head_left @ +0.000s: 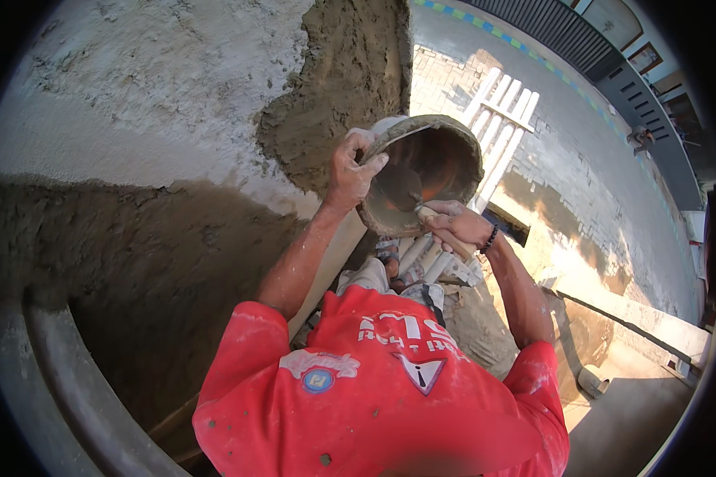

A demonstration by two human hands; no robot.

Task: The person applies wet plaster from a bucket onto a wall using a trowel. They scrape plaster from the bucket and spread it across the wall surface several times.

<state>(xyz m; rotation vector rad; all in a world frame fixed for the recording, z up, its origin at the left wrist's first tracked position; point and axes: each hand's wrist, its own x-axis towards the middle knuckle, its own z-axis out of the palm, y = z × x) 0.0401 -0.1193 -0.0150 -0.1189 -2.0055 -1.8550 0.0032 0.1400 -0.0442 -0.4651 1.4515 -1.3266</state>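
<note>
Wooden trowel handle [462,245], near: right hand [458,223] closed round it, tool end inside tilted bucket [474,149]. Left hand [352,171] clamps bucket's left rim, fingers curled. Probably scooping mortar; next move likely needs bucket steady, load lifted clear. Part-coated wall [175,75] far left.

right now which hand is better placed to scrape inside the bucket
Probably the right hand: it grips the trowel by its handle, blade inside the bucket. The left hand is holding the bucket's rim.
</note>
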